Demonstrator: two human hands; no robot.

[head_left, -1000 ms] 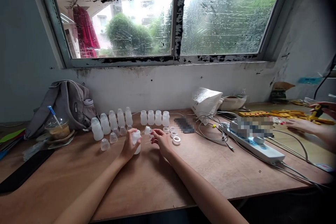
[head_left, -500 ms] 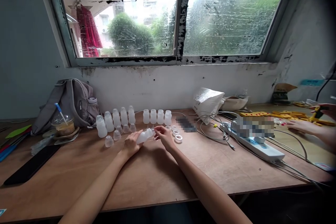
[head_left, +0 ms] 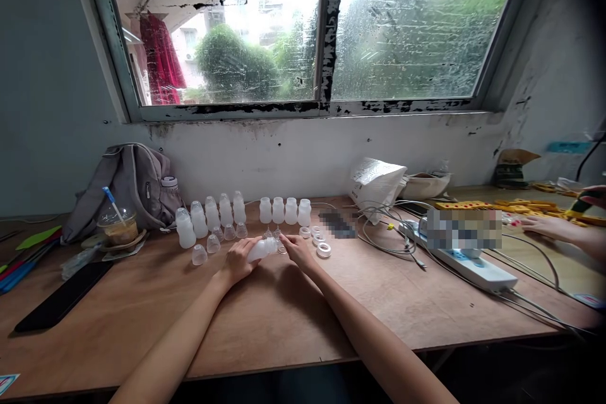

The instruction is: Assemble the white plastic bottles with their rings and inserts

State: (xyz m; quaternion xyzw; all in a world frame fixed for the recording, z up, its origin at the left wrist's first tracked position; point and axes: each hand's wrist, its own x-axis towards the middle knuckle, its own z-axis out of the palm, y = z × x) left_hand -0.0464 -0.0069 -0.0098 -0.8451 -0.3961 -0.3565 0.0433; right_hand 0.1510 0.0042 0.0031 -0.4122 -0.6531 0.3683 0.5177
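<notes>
A frosted white baby bottle lies tilted in my left hand, its mouth end pointing right. The fingers of my right hand are closed at that mouth; whatever small piece they pinch is hidden. Just behind the bottle stand clear nipples. Several white collar rings lie to the right of my right hand. Left of my left hand are several clear dome caps. Capped bottles form a row at the back left, and uncapped bottles stand behind my hands.
A grey backpack, an iced drink cup and a black flat case are on the left. Right of the rings lie tangled cables and a power strip. Another person's hand is among yellow parts at the far right.
My right fingers have moved in closer against the bottle's mouth, and the bottle lies slightly flatter. The whole view has shifted a little.
</notes>
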